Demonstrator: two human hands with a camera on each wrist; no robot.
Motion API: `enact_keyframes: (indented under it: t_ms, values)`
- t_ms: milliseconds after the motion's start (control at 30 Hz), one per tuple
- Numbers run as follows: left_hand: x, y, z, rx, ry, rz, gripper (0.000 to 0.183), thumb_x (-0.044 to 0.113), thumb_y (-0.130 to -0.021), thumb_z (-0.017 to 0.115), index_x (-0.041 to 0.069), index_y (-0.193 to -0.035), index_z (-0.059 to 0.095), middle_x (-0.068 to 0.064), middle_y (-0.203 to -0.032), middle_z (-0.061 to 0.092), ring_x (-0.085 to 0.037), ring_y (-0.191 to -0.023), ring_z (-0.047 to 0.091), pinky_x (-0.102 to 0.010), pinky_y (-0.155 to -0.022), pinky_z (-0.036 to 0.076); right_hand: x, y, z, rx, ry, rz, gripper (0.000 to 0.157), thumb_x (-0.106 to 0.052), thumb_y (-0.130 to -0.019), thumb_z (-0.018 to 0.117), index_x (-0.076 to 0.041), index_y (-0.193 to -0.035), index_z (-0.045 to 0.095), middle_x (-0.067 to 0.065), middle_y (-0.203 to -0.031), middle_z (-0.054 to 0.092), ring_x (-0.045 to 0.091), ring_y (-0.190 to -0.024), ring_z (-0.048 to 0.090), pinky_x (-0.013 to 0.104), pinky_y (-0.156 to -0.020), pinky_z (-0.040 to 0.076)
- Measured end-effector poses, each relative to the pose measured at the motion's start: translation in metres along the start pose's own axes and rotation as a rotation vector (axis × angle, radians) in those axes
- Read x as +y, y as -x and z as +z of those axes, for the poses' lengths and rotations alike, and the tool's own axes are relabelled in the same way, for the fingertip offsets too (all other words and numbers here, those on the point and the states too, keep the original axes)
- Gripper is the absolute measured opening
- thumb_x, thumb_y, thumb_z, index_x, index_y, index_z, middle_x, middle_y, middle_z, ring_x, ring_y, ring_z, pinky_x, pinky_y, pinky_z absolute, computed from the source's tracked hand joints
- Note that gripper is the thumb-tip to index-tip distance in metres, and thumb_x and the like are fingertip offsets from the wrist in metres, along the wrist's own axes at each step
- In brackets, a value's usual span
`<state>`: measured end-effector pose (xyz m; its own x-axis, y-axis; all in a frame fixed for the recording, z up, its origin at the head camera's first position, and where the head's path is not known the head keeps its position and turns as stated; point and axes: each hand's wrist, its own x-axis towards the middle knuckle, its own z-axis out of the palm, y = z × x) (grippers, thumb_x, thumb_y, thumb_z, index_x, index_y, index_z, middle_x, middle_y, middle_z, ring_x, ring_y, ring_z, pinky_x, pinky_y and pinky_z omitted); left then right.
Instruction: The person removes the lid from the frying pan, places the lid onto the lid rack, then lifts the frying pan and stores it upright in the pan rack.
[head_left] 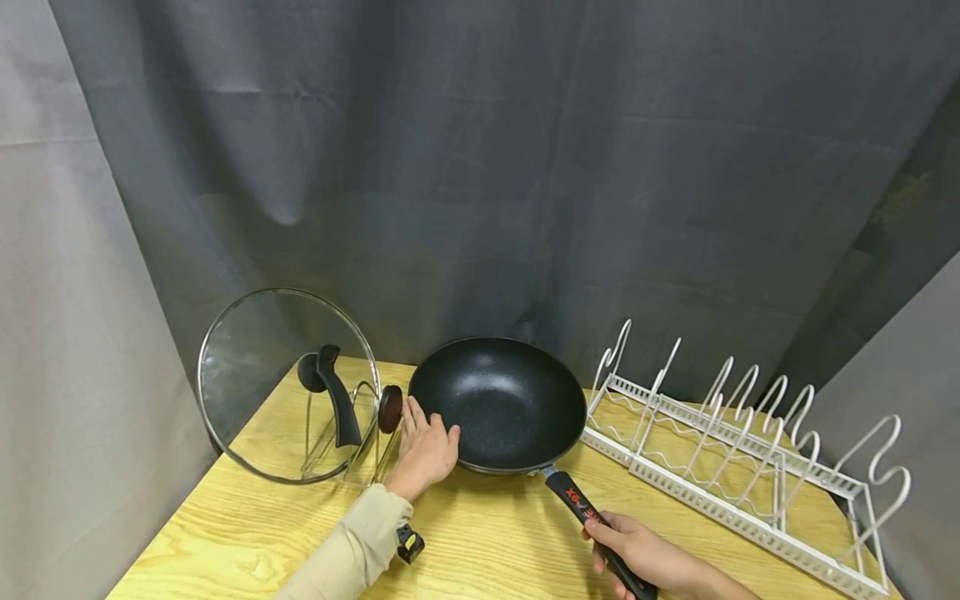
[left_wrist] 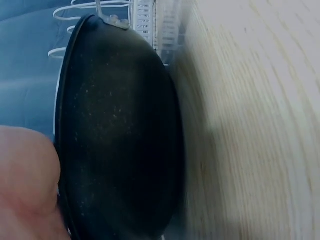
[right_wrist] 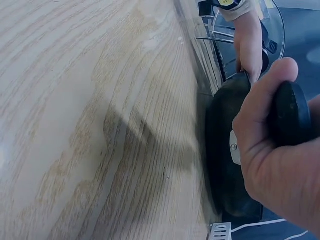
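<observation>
A deep black frying pan (head_left: 498, 404) is near the middle of the wooden table, its long handle (head_left: 567, 493) pointing toward me and to the right. My right hand (head_left: 637, 550) grips that handle, thumb on top. At the pan's left rim, my left hand (head_left: 426, 450) pinches the edge, with digits on both sides of it in the right wrist view. The pan's dark outer side (left_wrist: 120, 130) fills much of the left wrist view, close over the table; whether its base touches cannot be told. A dark red knob (head_left: 391, 408) stands just beside the left fingertips.
Left of the pan, a glass lid (head_left: 262, 400) with a black handle stands upright in a wire rack (head_left: 318, 458). On the right lies a white rack (head_left: 701, 492) with several curved upright dividers, its near-left end close to the pan. Grey curtains (head_left: 480, 167) hang behind the table.
</observation>
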<state>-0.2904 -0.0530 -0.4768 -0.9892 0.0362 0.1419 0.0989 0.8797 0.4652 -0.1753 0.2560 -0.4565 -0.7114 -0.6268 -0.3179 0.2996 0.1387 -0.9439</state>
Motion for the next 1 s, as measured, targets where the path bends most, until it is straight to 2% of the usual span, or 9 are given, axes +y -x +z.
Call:
enact_keyframes:
  t_ms: [133, 267, 500, 733, 1000]
  values:
    - [0.006, 0.005, 0.000, 0.004, -0.059, -0.007, 0.058, 0.038, -0.098, 0.044, -0.011, -0.129, 0.047, -0.040, -0.146, 0.007, -0.050, -0.137, 0.004, -0.055, -0.110, 0.018, 0.000, -0.001, 0.000, 0.010, -0.009, 0.008, 0.034, -0.033, -0.103, 0.038, 0.000, -0.111, 0.042, 0.002, -0.078, 0.057, 0.004, -0.047, 0.052, 0.017, -0.044, 0.044]
    - [0.012, 0.011, 0.003, -0.006, -0.113, -0.019, 0.061, 0.043, -0.097, 0.043, -0.008, -0.130, 0.048, -0.040, -0.146, 0.007, -0.050, -0.137, 0.001, -0.053, -0.111, 0.015, 0.001, -0.002, -0.001, 0.023, 0.001, 0.021, 0.039, -0.036, -0.103, 0.037, 0.001, -0.113, 0.042, 0.001, -0.077, 0.058, 0.003, -0.047, 0.051, 0.017, -0.043, 0.044]
    - [0.015, 0.016, 0.009, -0.012, -0.095, -0.021, 0.063, 0.044, -0.097, 0.042, -0.009, -0.130, 0.048, -0.039, -0.147, 0.003, -0.049, -0.137, -0.004, -0.052, -0.112, 0.010, 0.005, -0.002, -0.001, 0.024, 0.034, 0.000, 0.045, -0.038, -0.103, 0.034, 0.004, -0.113, 0.043, 0.000, -0.075, 0.057, 0.002, -0.046, 0.051, 0.017, -0.043, 0.044]
    - [0.012, 0.011, 0.012, 0.045, -0.101, -0.032, 0.066, 0.044, -0.096, 0.044, -0.011, -0.132, 0.044, -0.040, -0.146, 0.006, -0.048, -0.138, 0.000, -0.050, -0.112, 0.013, 0.005, -0.005, 0.002, -0.014, -0.016, -0.015, 0.038, -0.035, -0.104, 0.034, 0.002, -0.109, 0.043, -0.001, -0.075, 0.054, 0.002, -0.048, 0.051, 0.016, -0.045, 0.044]
    - [0.012, 0.004, 0.012, 0.043, -0.095, -0.045, 0.062, 0.039, -0.095, 0.047, -0.012, -0.130, 0.046, -0.040, -0.146, 0.006, -0.048, -0.138, 0.000, -0.049, -0.112, 0.015, 0.004, -0.008, 0.014, 0.070, -0.030, 0.001, 0.037, -0.036, -0.103, 0.037, 0.001, -0.108, 0.042, 0.000, -0.071, 0.050, 0.002, -0.047, 0.049, 0.016, -0.043, 0.043]
